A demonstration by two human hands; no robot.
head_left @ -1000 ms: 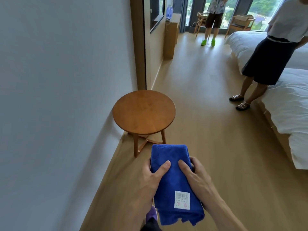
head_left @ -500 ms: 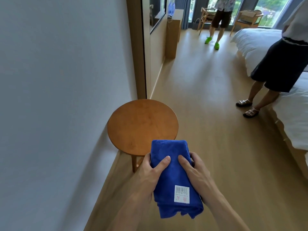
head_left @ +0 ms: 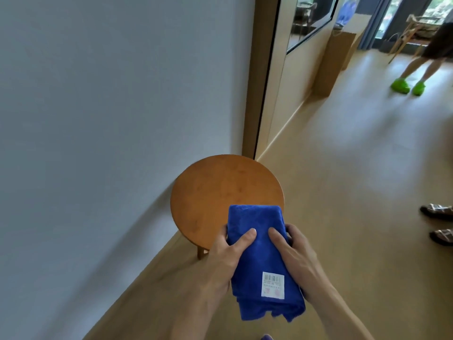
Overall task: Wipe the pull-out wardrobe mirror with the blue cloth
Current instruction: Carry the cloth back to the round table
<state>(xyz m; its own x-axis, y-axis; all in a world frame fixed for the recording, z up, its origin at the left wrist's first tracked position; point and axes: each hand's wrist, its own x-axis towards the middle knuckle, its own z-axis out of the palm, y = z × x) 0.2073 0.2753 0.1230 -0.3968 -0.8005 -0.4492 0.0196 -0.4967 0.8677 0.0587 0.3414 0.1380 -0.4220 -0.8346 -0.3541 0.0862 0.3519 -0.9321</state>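
A folded blue cloth with a white barcode label is held in front of me. My left hand grips its left edge, thumb on top. My right hand grips its right edge, thumb on top too. The cloth's far end hangs over the near edge of a round wooden stool. A tall wooden frame stands against the wall just past the stool; I cannot tell whether it carries the mirror.
A grey-white wall fills the left. Beyond the frame stand a wall-mounted dark panel and a wooden cabinet. A person in green shoes stands far right; another person's sandalled feet are at the right edge.
The view has swung left and closer to the wall and stool. The cloth, still in both hands, now overlaps the stool top. The beds have left the view.
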